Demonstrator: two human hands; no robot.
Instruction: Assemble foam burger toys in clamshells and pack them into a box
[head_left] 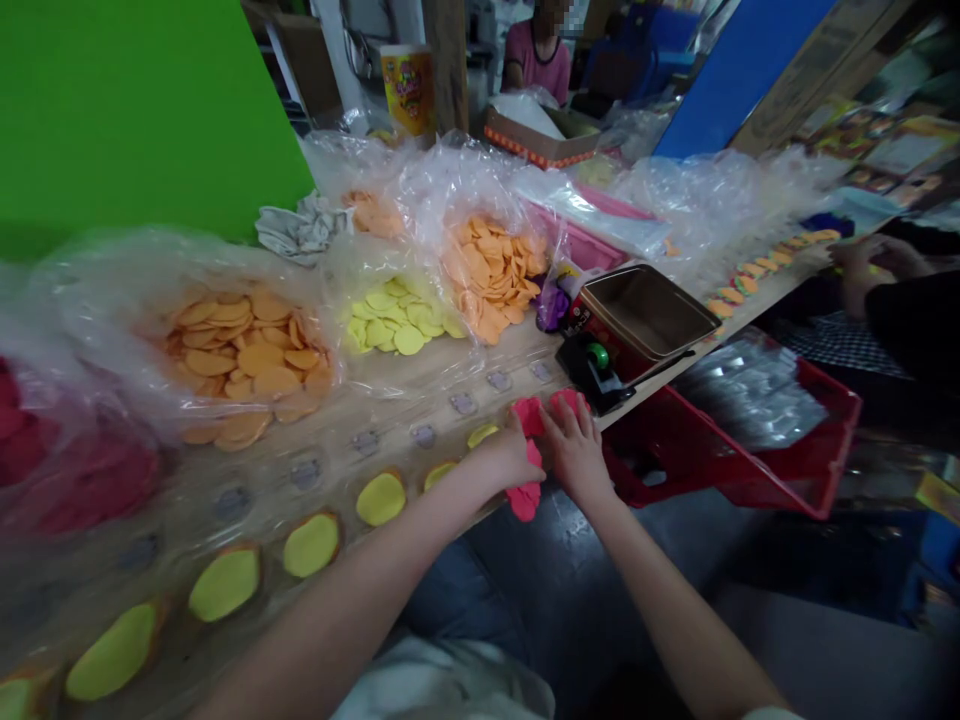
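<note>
Both my hands meet at the front edge of the wooden table [420, 385], over a bunch of pink foam discs [526, 495]. My left hand [511, 455] is closed on the pink discs, some hanging below it. My right hand [574, 440] lies on the pink discs at the table edge, fingers curled over them. A row of yellow discs on orange discs [380, 498] runs leftward along the table edge from my left hand. Small clear packets [463, 402] lie in a row behind them.
Plastic bags hold orange discs [244, 355], yellow discs [390, 320], more orange discs [495, 270] and dark red ones [75, 470]. A metal tin [649, 310] and a black device with a green knob [598, 357] sit right. A red bin [750, 440] stands below. Another person's hands [862, 262] work at far right.
</note>
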